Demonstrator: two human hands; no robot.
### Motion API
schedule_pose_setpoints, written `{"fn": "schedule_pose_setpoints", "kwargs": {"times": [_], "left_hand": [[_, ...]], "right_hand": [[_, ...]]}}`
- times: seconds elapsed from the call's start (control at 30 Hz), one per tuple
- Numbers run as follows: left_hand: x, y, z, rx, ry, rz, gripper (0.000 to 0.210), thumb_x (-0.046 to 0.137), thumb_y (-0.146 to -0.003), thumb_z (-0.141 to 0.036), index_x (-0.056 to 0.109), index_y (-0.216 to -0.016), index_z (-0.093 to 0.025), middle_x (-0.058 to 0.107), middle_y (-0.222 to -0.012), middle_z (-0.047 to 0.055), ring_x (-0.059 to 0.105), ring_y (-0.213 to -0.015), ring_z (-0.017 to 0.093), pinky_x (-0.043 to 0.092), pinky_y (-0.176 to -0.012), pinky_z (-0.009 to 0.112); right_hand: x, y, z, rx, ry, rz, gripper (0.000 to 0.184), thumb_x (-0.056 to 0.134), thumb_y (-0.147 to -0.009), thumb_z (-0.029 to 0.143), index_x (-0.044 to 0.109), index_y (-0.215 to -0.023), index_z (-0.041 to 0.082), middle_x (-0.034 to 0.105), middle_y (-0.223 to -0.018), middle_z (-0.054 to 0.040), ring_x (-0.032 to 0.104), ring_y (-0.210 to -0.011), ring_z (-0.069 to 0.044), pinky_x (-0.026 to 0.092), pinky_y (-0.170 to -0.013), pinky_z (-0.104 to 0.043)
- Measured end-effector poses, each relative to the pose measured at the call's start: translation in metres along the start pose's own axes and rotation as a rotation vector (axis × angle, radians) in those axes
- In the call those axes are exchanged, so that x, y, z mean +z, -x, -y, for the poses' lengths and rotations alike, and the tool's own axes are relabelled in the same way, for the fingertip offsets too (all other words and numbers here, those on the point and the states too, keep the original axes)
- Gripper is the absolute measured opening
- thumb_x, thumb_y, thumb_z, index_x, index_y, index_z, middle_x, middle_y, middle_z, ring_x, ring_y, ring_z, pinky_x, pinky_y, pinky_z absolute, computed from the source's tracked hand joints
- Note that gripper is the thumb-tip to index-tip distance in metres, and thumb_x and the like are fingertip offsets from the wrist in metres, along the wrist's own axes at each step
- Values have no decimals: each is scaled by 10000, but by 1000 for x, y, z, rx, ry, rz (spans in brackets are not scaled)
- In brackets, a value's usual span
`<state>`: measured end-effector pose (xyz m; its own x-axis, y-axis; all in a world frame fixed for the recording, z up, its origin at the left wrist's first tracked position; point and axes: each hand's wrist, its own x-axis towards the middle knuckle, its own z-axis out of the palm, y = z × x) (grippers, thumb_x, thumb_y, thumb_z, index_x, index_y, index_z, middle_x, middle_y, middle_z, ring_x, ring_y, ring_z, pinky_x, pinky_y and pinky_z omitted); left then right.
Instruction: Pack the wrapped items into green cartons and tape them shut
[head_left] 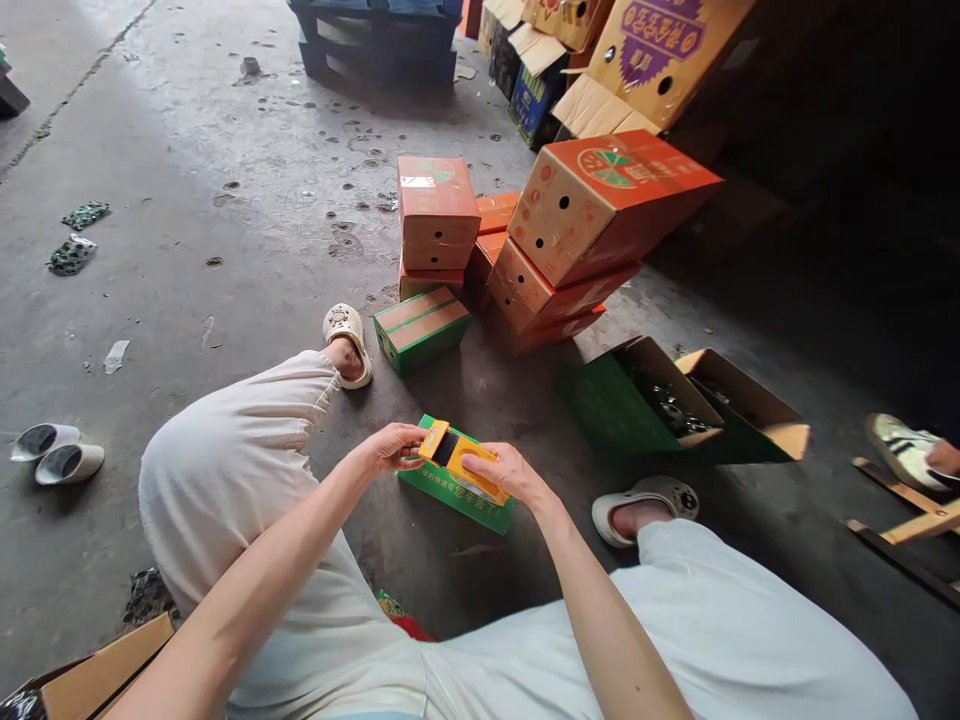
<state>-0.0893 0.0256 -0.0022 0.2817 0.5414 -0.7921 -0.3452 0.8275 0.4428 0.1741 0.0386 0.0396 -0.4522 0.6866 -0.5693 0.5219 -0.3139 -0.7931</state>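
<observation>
My left hand [399,447] pinches the far-left end of a yellow tool [472,462], which has a dark slot across it and looks like a packing tape dispenser. The near-right end sits in my right hand [506,470], its thumb lying on top. Under the tool, between my legs, is a small green carton [491,518] with printed characters. Whether the tool touches the carton I cannot tell. Farther off, a closed green box [421,328] with tan stripes stands on the floor near my left shoe [346,340].
Orange cartons [574,225] are stacked ahead, with a smaller orange stack [439,215] to their left. Two open green boxes [622,405] holding dark packets lie to the right. A blue pallet [375,40] stands at the back. Another person's shoe [911,450] shows at far right.
</observation>
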Motion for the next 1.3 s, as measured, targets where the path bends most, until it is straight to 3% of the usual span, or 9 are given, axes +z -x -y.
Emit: {"fn": "schedule_pose_setpoints", "kwargs": {"times": [0.13,0.33,0.43,0.53,0.73,0.9,1.1,1.3], "left_hand": [[0,-7,7,35,-59,-62,280,940,-626,-272,723,-768,-166,731,-687,17,712,-651,172,603,-705,306],[1,-15,16,325,-171,-144,401,984,-565,-379,695,-729,-156,735,-728,48,731,-733,209,615,-720,317],[-3,-13,12,377,-180,-146,442,990,-544,-419,699,-736,-149,728,-736,54,708,-697,190,610,-701,315],[-17,-12,2,410,-186,-176,454,988,-530,-415,696,-747,-143,714,-711,47,685,-652,168,604,-691,314],[-55,-10,-9,553,-213,-411,411,941,-553,-395,672,-751,-155,666,-663,-2,645,-610,135,606,-648,294],[-67,-15,4,521,-280,-549,329,897,-623,-338,653,-765,-170,664,-684,-2,659,-648,142,613,-666,285],[-74,-30,20,423,-396,-712,207,824,-722,-274,650,-786,-181,677,-729,19,685,-688,156,601,-681,279],[-49,-61,50,329,-471,-729,210,799,-774,-307,678,-873,-166,730,-803,70,728,-775,205,590,-719,297]], "right_hand": [[0,-2,1,6,43,-11,545,716,-797,689,768,-855,149,703,-735,-29,622,-654,-174,409,-560,-233],[4,-5,5,47,50,-27,520,721,-794,678,775,-884,169,710,-731,-33,630,-646,-188,414,-547,-246],[3,-2,9,49,105,-30,530,701,-805,688,776,-853,166,698,-727,-25,621,-668,-180,405,-559,-242],[-3,8,14,74,138,-7,547,671,-832,699,787,-875,166,702,-737,-27,611,-666,-177,395,-557,-253],[-6,23,21,134,261,28,529,638,-857,684,807,-922,187,745,-820,-41,645,-729,-205,436,-605,-280],[8,12,37,214,483,-7,577,564,-871,742,789,-923,214,746,-837,-33,676,-776,-204,423,-624,-249],[27,-8,55,278,729,-78,625,530,-876,753,791,-917,188,781,-975,-147,738,-907,-287,441,-670,-279],[35,-17,53,300,768,-109,628,503,-898,730,809,-997,191,783,-1079,-181,741,-1015,-328,479,-756,-307]]}}
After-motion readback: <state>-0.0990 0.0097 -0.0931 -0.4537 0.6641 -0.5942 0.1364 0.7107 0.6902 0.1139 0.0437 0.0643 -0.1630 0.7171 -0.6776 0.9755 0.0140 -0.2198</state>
